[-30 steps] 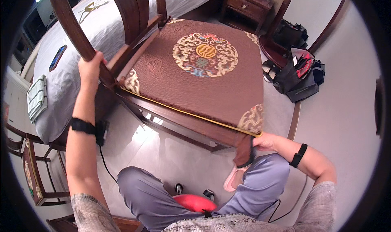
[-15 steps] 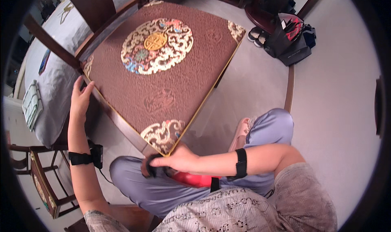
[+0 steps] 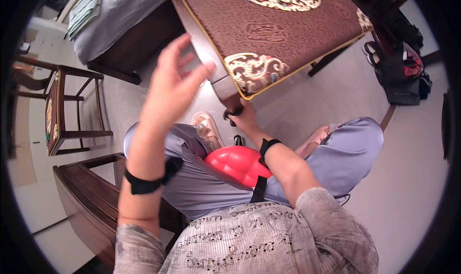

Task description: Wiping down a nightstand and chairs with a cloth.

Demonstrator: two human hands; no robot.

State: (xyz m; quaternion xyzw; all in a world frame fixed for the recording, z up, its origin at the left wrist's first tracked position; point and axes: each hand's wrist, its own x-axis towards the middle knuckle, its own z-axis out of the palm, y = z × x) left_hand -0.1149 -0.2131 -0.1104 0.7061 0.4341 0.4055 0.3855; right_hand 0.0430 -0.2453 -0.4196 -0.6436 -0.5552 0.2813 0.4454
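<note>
**Left Hand Open Beside the Chair, Right Hand Under Its Corner**

A dark-brown wooden chair [image 3: 224,86] stands in front of the person, its top part cut off by the upper edge of the view. On it lies a brown patterned seat cushion [image 3: 302,38] with yellow piping, and its pale embroidered corner points toward the person.

The left hand [image 3: 174,84] is raised beside the chair's side rail, with thumb and fingers spread apart and holding nothing. Whether the thumb touches the wood, I cannot tell.

The right hand [image 3: 247,118] is just below the near cushion corner, next to a small black curved piece [image 3: 232,116]. Its fingers are partly hidden, so I cannot tell if they are clamped on this piece.

Between the knees is a glossy red rounded seat [image 3: 238,162]. At left stands a second wooden chair [image 3: 54,130], near a grey-covered bed [image 3: 122,17] on which a folded pale-green cloth [image 3: 85,12] lies.
</note>
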